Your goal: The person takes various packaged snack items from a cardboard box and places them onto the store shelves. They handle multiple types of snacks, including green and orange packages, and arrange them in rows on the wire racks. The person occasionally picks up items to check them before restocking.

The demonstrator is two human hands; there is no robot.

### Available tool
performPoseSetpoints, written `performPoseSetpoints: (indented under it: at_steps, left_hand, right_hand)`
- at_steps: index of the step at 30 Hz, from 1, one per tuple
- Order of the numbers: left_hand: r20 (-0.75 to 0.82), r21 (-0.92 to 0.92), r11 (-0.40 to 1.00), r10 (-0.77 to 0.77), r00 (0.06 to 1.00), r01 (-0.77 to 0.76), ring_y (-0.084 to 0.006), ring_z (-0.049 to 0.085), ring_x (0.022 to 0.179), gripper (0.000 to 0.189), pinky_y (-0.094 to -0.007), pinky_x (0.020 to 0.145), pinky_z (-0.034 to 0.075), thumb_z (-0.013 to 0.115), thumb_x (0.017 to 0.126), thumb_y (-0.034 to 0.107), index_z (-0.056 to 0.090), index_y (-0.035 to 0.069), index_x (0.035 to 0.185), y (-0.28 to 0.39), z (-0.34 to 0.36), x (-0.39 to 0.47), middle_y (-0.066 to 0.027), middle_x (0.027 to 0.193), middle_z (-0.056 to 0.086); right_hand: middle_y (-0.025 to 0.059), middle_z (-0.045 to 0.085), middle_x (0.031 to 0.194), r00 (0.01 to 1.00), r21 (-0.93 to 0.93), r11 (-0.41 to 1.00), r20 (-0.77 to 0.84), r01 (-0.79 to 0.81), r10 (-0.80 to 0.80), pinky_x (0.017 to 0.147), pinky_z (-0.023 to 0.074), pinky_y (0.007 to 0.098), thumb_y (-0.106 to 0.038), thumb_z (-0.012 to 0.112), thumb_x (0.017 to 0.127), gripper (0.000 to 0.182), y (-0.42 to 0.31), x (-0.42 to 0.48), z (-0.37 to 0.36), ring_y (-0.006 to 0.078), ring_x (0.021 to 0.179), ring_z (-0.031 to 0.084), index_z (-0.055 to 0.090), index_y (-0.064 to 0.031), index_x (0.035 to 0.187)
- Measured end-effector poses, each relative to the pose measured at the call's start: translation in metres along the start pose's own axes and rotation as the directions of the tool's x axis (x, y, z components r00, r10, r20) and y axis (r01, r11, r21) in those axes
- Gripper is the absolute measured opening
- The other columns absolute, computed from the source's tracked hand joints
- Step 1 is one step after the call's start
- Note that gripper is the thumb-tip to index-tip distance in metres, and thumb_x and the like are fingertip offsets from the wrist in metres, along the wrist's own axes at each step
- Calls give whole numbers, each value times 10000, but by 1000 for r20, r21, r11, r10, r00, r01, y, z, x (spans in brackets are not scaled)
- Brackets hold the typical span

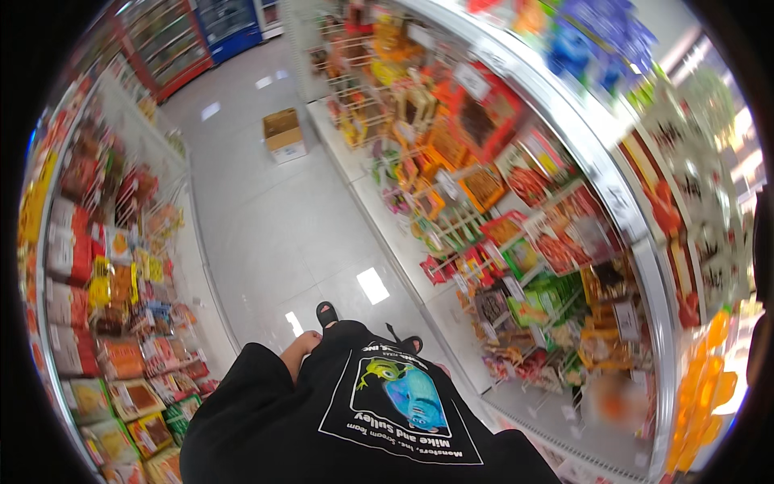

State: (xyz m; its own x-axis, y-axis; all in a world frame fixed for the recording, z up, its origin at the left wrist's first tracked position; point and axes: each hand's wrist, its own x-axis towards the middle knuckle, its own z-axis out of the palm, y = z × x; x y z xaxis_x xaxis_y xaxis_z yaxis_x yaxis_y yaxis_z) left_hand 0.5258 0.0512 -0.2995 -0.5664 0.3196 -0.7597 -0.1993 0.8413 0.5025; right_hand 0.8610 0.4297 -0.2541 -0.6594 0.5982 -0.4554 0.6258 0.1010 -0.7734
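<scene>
My left hand (311, 340) hangs at my side, beside the front of my black printed T-shirt (290, 417). Its fingers are partly hidden behind the cloth, and no held thing shows. A small pinkish patch at the shirt's other edge may be my right hand, but the shirt covers nearly all of it. Below me are my feet in black open-toed sandals (327, 313) on a shiny grey tile floor (266, 224). A thin dark pointed thing (394, 334) sticks out near the other foot; I cannot tell what it is.
Packaged snacks fill the left shelf unit (124, 357) and the right shelf unit (484, 175). An open cardboard box (284, 142) stands on the aisle floor, near the right shelf base. Farther off are a red display fridge (169, 48) and a blue one (227, 33). Orange bottles (701, 393) stand at far right.
</scene>
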Motion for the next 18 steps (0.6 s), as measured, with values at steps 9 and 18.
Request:
performPoseSetpoints:
  at_steps: [9, 18]
  left_hand:
    - [69, 143, 983, 109, 992, -118, -382, 674, 1033, 439, -457, 881, 536, 665, 777, 365, 733, 47, 1073, -89, -84, 34, -215, 1092, 704]
    - [-82, 250, 966, 86, 993, -63, -395, 681, 991, 294, -454, 854, 543, 667, 763, 189, 752, 76, 1022, -138, -150, 28, -212, 1055, 710]
  right_hand:
    - [67, 701, 935, 892, -96, 933, 274, -347, 360, 738, 526, 480, -245, 614, 931, 201, -67, 137, 29, 191, 814, 639, 688, -111, 1061]
    - [221, 665, 1232, 861, -525, 796, 509, 301, 10, 982, 490, 403, -533, 643, 842, 670, -199, 174, 206, 367, 1161, 631, 633, -30, 1284]
